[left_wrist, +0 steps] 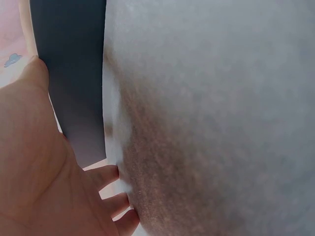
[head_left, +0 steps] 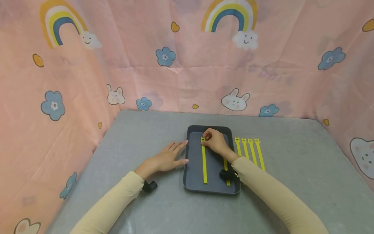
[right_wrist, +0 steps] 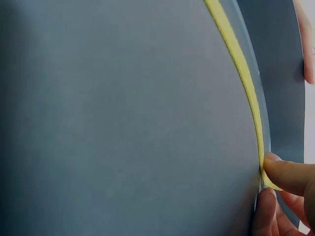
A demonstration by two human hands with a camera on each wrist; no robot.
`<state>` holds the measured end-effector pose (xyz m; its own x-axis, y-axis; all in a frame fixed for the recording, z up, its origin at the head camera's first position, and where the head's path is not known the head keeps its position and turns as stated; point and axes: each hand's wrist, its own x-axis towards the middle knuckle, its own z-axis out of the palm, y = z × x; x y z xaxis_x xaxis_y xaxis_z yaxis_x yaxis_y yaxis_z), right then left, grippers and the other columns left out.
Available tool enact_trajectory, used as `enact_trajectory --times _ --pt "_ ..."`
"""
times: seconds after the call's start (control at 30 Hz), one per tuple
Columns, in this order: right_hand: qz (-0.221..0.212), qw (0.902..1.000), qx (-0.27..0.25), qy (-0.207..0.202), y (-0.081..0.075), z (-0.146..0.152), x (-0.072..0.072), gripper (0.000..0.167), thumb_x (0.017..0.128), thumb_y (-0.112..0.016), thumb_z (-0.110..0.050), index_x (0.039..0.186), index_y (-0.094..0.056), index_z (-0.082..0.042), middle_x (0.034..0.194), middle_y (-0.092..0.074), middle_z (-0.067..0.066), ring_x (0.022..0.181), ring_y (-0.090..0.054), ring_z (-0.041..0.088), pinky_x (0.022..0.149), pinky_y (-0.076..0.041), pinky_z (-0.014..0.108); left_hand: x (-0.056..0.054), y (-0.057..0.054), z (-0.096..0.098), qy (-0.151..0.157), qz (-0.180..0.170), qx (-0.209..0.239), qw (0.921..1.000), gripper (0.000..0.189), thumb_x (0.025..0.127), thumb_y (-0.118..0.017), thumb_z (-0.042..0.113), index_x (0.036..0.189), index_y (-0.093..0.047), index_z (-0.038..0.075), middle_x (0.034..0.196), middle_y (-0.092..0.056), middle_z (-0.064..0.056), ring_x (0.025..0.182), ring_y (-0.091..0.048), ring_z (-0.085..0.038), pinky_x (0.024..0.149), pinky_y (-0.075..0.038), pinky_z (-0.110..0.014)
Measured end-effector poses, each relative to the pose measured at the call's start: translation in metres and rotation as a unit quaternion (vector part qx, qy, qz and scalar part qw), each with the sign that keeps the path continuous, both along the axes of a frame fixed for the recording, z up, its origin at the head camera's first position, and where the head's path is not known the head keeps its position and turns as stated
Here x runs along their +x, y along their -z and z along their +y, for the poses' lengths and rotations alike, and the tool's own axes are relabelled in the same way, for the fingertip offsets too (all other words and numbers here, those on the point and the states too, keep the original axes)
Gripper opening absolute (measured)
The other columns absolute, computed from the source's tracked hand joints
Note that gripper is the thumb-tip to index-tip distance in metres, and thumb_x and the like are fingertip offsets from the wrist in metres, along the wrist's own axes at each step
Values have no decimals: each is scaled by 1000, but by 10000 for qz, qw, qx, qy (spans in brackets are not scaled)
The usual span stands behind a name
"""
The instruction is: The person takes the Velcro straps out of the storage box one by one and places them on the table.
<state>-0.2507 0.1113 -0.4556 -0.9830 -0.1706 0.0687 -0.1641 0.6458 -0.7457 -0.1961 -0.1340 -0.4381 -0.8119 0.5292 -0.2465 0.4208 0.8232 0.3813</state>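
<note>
A dark grey rectangular tray (head_left: pixel 194 175) lies on the table, with two yellow cable ties inside it. My right hand (head_left: pixel 217 141) is over the tray and pinches the left cable tie (head_left: pixel 204 165) near its slotted head between thumb and fingers. In the right wrist view that tie (right_wrist: pixel 241 64) runs along the tray floor up to the thumb. Under my right wrist lies the second cable tie (head_left: pixel 225 164), partly hidden. My left hand (head_left: pixel 163 160), fingers spread, touches the tray's left side; the left wrist view has its fingers at the outer wall (left_wrist: pixel 74 83).
Right of the tray, several more yellow cable ties (head_left: pixel 244 149) lie side by side on the grey table (head_left: pixel 140 136), their lower ends partly behind my right sleeve (head_left: pixel 271 188). A pink patterned cloth (head_left: pixel 187 78) hangs around the back and sides.
</note>
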Motion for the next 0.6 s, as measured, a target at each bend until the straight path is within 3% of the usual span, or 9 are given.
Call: enact_trajectory --times 0.43,0.6 --pt "687 9970 263 -255 3 -1 -1 19 83 -78 -5 94 -63 -8 80 -63 8 69 -55 17 65 -43 29 -1 -1 0 36 59 49 10000 81 97 -42 65 161 -3 32 167 -17 -11 155 -11 -39 124 -16 -55" --pt "762 9962 245 -340 2 0 2 16 85 -76 -6 94 -63 -8 78 -61 7 67 -53 16 63 -42 30 0 0 0 15 62 -23 10000 82 97 -40 66 160 -1 33 167 -16 -11 156 -9 -38 125 -15 -55"
